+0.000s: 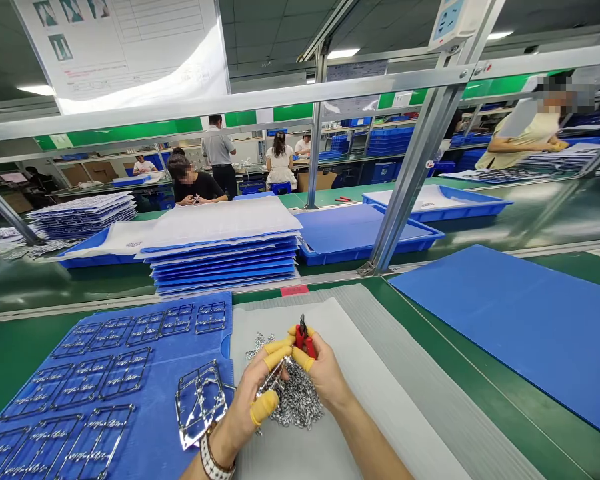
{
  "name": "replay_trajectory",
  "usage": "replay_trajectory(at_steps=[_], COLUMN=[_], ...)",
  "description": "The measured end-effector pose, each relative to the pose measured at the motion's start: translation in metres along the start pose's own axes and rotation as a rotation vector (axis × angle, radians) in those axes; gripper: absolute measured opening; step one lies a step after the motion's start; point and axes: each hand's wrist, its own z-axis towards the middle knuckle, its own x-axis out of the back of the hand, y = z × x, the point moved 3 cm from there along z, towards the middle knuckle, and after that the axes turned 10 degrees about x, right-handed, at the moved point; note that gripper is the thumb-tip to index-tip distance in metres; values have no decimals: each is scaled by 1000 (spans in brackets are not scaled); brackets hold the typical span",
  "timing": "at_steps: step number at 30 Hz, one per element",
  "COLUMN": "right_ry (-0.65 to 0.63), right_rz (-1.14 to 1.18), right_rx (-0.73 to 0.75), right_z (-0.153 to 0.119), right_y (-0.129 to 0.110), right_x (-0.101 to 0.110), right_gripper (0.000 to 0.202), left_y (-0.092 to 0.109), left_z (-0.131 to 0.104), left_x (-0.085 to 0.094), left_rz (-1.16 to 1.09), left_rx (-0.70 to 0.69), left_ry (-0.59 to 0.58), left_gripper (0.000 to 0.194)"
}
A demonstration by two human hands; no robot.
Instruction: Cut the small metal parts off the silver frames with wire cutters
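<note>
Yellow finger cots cover several fingertips on both hands. My right hand is closed around red-handled cutting pliers, jaws pointing up and away from me. My left hand pinches a small shiny metal piece; its exact shape is partly hidden by the fingers. The fingertips of both hands meet above a heap of small silvery metal parts on a pale grey sheet. Just left of my left hand lie stacked shiny metal frames, partly behind the wrist.
Rows of metal frames with script-like shapes lie on a blue sheet at left. A blue board lies at right. Beyond a metal post stand layered sheets and blue trays. Several people work farther back.
</note>
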Motion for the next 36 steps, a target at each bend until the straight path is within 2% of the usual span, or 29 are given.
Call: replay_trajectory(at_steps=[4, 11, 14, 18, 21, 25, 28, 30, 32, 34, 36], right_ry=[-33, -67, -77, -103, -123, -20, 32, 68, 156, 246, 270], right_rz=[49, -8, -44, -164, -475, -1035, -1333, -1397, -1380, -1330, -1273], right_rx=[-10, 32, 55, 120, 221, 396, 306, 199, 118, 86, 96], right_z=[-2, -7, -8, -11, -15, -24, -33, -39, -47, -55, -60], right_y=[-1, -6, -5, -5, -9, -19, -23, -25, -30, -37, -44], right_x=[1, 8, 10, 15, 35, 89, 129, 149, 162, 164, 157], right_gripper=[43, 42, 41, 36, 28, 30, 29, 27, 27, 31, 34], left_y=[10, -1, 0, 6, 4, -8, -16, -19, -21, -23, -24], left_z=[-5, -9, -9, -8, -6, -1, 1, 1, 1, 2, 5], left_x=[-3, -2, -3, -4, 0, 11, 16, 18, 21, 23, 25], left_rz=[108, 182, 119, -90, -81, -187, -370, -486, -624, -781, -918], left_rx=[11, -30, 10, 70, 90, 54, 82, 133, 197, 240, 246], left_ry=[-24, 6, 3, 14, 24, 68, 97, 115, 134, 128, 76], left_gripper=[58, 56, 56, 59, 60, 68, 62, 60, 61, 64, 68])
